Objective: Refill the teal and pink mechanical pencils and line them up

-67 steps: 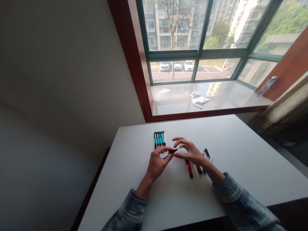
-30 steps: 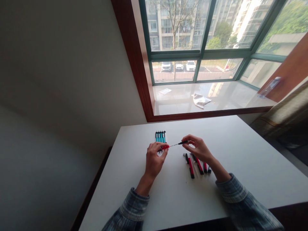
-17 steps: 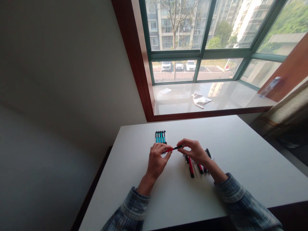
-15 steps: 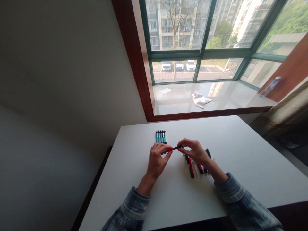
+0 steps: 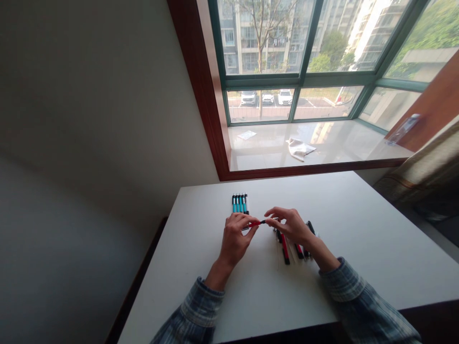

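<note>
A red and black pen (image 5: 254, 223) lies roughly level in the air above the table. My left hand (image 5: 234, 234) is closed around its red part, thumb below and fingers on top. At the black end, the thumb and fingertips of my right hand (image 5: 291, 225) pinch the pen, and the fingers hide part of that end. Beyond my left hand, several teal pens (image 5: 240, 203) lie side by side in a row. Under and beside my right hand are several red and black pen parts (image 5: 284, 248), with thin pale pieces (image 5: 292, 252) among them, partly covered by the hand.
Everything rests on a white table (image 5: 201, 210) that stands against the wall and a window sill (image 5: 265, 160). A crumpled white cloth or paper (image 5: 300, 149) and a flat white sheet (image 5: 246, 135) lie on the sill. At the right hangs a curtain (image 5: 412, 167).
The thumb of my right hand has shifted slightly along the black end, so less black shows between the hands. My left hand keeps its hold on the red part.
</note>
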Demonstrator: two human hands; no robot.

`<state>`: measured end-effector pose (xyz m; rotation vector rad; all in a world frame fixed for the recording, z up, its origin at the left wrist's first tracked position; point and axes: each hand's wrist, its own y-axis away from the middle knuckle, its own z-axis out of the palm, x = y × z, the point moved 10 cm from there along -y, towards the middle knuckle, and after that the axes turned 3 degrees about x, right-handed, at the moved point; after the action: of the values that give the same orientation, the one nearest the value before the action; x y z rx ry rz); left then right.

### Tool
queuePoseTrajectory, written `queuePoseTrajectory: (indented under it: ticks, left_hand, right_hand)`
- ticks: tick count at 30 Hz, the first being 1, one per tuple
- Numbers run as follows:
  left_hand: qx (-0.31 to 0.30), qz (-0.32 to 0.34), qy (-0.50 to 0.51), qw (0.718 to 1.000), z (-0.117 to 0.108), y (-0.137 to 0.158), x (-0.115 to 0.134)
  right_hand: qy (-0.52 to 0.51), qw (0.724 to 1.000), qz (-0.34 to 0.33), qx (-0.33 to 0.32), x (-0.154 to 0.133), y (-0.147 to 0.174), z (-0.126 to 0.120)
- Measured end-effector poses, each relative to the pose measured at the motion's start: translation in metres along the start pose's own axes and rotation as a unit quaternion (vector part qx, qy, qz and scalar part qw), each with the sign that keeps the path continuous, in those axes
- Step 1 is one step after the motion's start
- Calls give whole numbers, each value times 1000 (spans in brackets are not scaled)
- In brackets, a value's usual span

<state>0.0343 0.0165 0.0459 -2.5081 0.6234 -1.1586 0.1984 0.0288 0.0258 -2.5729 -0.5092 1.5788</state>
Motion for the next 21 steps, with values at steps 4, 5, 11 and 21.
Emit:
queuePoseTrajectory:
  ticks: [4,5,11,21]
  left_hand:
    - [15,-10,2,1000,-2,0,-3]
    - [15,-9,2,1000,-2,0,-2]
    - [14,-3,-9,1000,-2,1,-4]
    - [3,8,-33,999,-1,0,-1]
  right_hand:
    - [-56,998,-11,-5,-6,1,-4]
    - [-58,998,-16,-3,-7,1,-4]
    - [7,1000,-4,10,3,0,-2]
    - [88,996,-8,-6,-1,1,2]
